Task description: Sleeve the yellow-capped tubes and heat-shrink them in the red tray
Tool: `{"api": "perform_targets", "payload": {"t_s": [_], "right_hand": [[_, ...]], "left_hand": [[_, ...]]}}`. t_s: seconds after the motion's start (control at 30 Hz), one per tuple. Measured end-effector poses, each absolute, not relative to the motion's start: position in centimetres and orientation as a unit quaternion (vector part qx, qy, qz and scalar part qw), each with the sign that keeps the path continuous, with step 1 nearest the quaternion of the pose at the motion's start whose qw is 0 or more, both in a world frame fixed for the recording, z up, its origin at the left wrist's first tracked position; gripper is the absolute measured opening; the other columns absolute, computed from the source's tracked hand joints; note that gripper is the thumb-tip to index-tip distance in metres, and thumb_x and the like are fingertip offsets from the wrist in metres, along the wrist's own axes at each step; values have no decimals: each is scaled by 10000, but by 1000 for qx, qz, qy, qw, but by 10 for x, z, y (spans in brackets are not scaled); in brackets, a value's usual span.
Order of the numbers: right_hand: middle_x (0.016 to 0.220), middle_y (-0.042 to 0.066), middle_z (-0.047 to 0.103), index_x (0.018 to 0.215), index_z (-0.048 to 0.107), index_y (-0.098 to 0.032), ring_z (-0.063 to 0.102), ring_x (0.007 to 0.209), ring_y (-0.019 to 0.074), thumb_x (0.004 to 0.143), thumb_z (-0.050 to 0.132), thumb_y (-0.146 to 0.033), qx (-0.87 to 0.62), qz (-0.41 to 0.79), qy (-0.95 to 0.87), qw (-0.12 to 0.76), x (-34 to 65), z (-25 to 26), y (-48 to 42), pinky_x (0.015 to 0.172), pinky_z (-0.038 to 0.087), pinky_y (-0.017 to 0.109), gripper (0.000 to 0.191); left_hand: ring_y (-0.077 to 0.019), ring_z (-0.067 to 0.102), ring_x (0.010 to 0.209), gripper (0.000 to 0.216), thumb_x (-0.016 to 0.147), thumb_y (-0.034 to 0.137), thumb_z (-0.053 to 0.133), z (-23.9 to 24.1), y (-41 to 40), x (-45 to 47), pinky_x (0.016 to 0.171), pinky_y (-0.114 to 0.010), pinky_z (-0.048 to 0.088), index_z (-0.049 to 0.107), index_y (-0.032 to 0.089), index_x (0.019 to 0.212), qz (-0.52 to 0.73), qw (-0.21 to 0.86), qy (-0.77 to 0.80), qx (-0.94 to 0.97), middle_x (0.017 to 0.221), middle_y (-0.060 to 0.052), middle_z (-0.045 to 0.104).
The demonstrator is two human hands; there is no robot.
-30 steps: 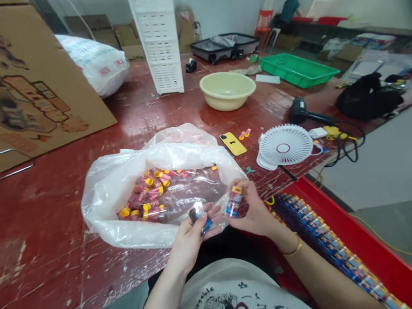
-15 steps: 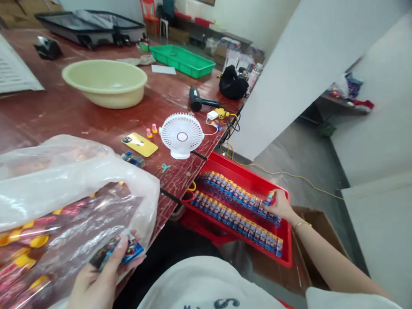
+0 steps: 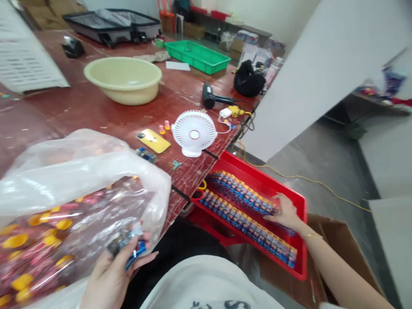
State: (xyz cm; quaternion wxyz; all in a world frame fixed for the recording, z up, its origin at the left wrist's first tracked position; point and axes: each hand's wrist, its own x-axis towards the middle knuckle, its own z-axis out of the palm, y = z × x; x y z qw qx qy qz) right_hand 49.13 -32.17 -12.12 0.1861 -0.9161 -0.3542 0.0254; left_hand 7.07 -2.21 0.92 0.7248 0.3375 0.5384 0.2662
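Observation:
My left hand (image 3: 117,269) is closed on a small bunch of shiny printed wrappers (image 3: 139,248), blue and dark, beside the mouth of a clear plastic bag (image 3: 147,177). Inside the bag lie many pink pieces with yellow ends (image 3: 40,255). Over the red tray (image 3: 263,173), my right hand (image 3: 286,215) has its thumb and fingers around the near end of the back row of small blue printed pieces (image 3: 244,192) with yellow tops. Part of that row is covered by the hand. A second row (image 3: 249,224) runs along the front of the tray.
On the red table stand a white fan (image 3: 194,134), a yellow phone (image 3: 153,140), two small pink pieces (image 3: 164,127), a hair dryer (image 3: 216,97), a cream basin (image 3: 123,80) and a green tray (image 3: 199,56). A cardboard box (image 3: 339,248) sits below the red tray. Someone stands far back.
The view has swung left, so everything sits farther right. My right hand has lowered the piece it pinched to the row's end. The left hand still grips the wrappers, its fingers shifted.

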Motion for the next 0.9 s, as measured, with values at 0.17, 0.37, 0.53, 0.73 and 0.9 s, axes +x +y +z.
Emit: {"api": "perform_targets", "payload": {"t_s": [0.17,0.37,0.53,0.73,0.9], "right_hand": [[1203,147,548,968,455,-235,538,1154,362,699,683,-456,-818,-40,-470,329,448,-60,-221,1000,379,607,416],[989,65,632,898,522,-281,608,987,270,821,603,-173,-507,240,-719,410,259,-3,-24,903,503,478,156],[993,33,617,937,531,-217,574,1096,247,796,553,-56,-504,286,-711,399,145,-18,84,1035,437,427,216],[940,7,604,951,503,-215,594,972,182,768,598,-51,-513,382,-647,415,140,-26,94,924,492,327,264],[865,-17,583,1030,450,-239,608,761,128,863,605,-320,-459,463,-622,433,175,6,51,697,535,274,241]], "left_hand": [[-262,737,764,492,535,457,897,15,-29,51,659,-312,601,747,119,860,305,683,557,361,832,-115,774],[-228,724,710,421,569,458,878,22,-29,24,583,-263,566,752,129,799,381,649,569,330,768,-97,767],[-247,733,770,437,612,468,856,23,-32,8,634,-301,590,751,126,863,389,666,560,303,841,-117,775],[-261,740,782,450,586,472,871,20,-31,2,652,-295,584,756,115,834,418,654,563,286,774,-120,773],[-230,727,708,379,544,369,911,15,-27,6,629,-284,579,735,119,769,443,661,546,261,700,-75,754]]}}
